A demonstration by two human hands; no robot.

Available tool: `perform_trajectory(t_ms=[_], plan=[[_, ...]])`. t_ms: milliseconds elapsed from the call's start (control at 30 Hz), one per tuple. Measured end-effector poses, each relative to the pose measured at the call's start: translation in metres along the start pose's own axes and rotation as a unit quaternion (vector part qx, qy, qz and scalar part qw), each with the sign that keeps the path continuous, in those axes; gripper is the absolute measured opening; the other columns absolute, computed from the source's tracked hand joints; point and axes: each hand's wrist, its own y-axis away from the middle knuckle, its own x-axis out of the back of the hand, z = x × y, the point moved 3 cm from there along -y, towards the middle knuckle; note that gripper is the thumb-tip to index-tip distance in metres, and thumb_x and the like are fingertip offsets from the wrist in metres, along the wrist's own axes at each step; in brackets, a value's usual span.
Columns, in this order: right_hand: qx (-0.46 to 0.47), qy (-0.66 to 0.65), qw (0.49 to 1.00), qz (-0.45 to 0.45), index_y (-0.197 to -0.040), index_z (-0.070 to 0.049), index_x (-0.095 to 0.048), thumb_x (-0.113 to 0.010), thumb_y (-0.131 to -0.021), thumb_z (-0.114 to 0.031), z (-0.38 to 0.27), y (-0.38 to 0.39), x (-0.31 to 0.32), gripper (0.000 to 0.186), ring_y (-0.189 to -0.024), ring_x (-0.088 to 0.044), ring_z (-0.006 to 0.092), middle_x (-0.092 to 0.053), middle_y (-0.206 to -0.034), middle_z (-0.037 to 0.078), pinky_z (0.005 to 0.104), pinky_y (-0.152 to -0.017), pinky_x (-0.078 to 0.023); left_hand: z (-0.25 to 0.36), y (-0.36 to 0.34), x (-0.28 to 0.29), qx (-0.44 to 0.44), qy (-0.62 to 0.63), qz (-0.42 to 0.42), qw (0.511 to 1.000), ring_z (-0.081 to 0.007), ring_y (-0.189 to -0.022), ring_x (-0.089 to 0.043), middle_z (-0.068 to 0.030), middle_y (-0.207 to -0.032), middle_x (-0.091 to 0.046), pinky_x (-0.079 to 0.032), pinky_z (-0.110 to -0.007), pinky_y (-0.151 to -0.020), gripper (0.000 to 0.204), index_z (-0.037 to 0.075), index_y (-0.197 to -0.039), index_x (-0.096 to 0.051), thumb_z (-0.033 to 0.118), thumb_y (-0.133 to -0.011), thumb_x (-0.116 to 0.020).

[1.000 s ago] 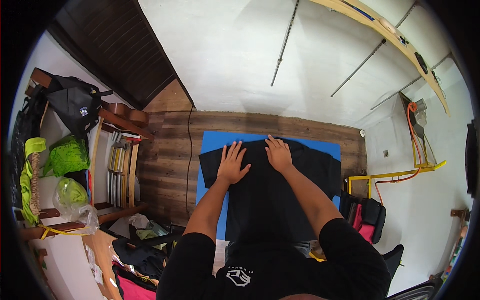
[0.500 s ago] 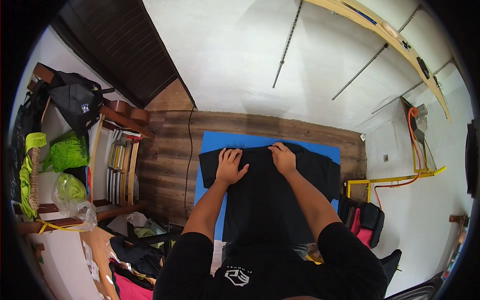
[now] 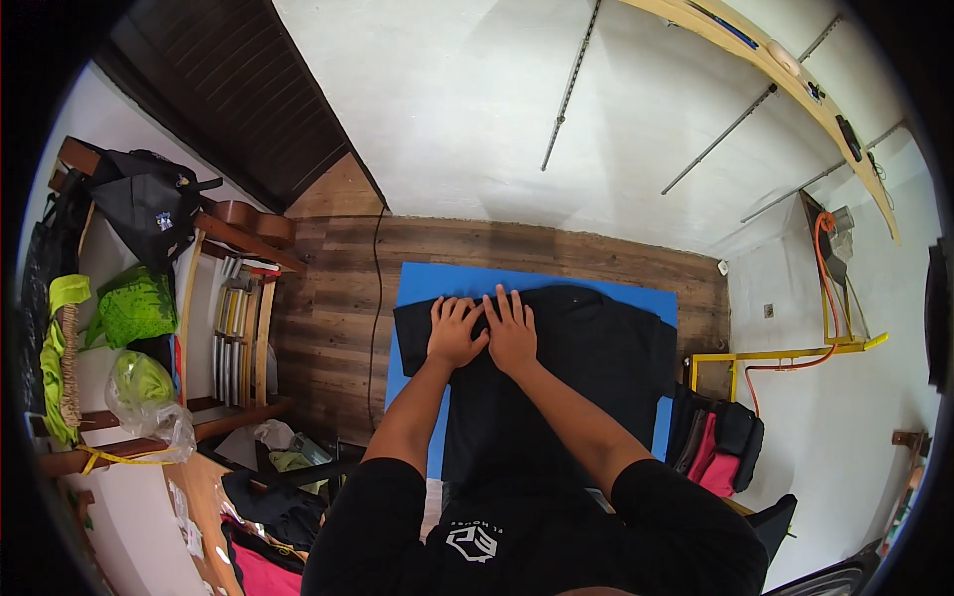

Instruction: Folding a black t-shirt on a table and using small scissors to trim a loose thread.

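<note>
A black T-shirt (image 3: 586, 348) lies spread over a blue board (image 3: 636, 298), its sleeves out to the left and right. My left hand (image 3: 456, 333) rests on the cloth near the upper left shoulder, fingers spread and palm down. Right beside it, my right hand (image 3: 512, 330) lies flat on the shirt with its fingers stretched toward the far edge. The two thumbs nearly meet. Neither hand grips the fabric. The shirt's near end merges with the black shirt I wear, so its lower edge is hard to make out.
On the left stands a wooden rack (image 3: 260, 338) with metal-coloured bars, beside a black bag (image 3: 149, 199) and green bundles (image 3: 139, 303). Folded black and pink cloth (image 3: 717, 447) is stacked right of the board. A yellow metal frame (image 3: 795, 356) juts from the right wall.
My right hand has slid left across the shirt, from near its middle to beside my left hand, and its fingers have straightened. My left hand has stayed nearly in place.
</note>
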Motion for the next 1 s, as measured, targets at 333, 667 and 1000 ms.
perform_trajectory(t_ms=[333, 667, 1000], plan=[[-0.039, 0.044, 0.998, 0.004, -0.158, -0.025, -0.056, -0.055, -0.106, -0.055, 0.070, 0.010, 0.017, 0.059, -0.159, -0.029, 0.0443, -0.024, -0.177, 0.017, 0.0647, -0.120, -0.029, -0.002, 0.002, 0.006, 0.011, 0.013, 0.055, 0.998, -0.0332, -0.132, -0.050, -0.0112, -0.131, -0.057, -0.027, -0.058, -0.124, 0.052, 0.018, -0.138, -0.072, 0.030, -0.087, -0.073], [-0.047, 0.024, 0.999, -0.012, -0.150, -0.016, -0.063, -0.066, -0.101, -0.040, 0.075, -0.001, 0.019, 0.055, -0.155, -0.035, 0.0420, -0.032, -0.173, 0.018, 0.0615, -0.120, -0.031, -0.004, 0.002, 0.005, 0.011, -0.012, 0.048, 0.999, -0.0340, -0.132, -0.048, -0.0121, -0.132, -0.055, -0.026, -0.059, -0.124, 0.056, 0.019, -0.144, -0.068, 0.033, -0.090, -0.073], [0.057, -0.024, 0.997, -0.041, -0.163, -0.009, -0.042, -0.062, -0.103, -0.055, 0.044, -0.020, 0.023, 0.079, -0.164, -0.023, 0.0322, -0.028, -0.177, 0.015, 0.0616, -0.126, -0.019, -0.007, -0.001, 0.004, 0.023, 0.005, -0.008, 1.000, -0.0347, -0.151, -0.040, -0.0152, -0.161, -0.044, -0.028, -0.051, -0.125, 0.074, 0.020, -0.164, -0.045, 0.045, -0.098, -0.069]])
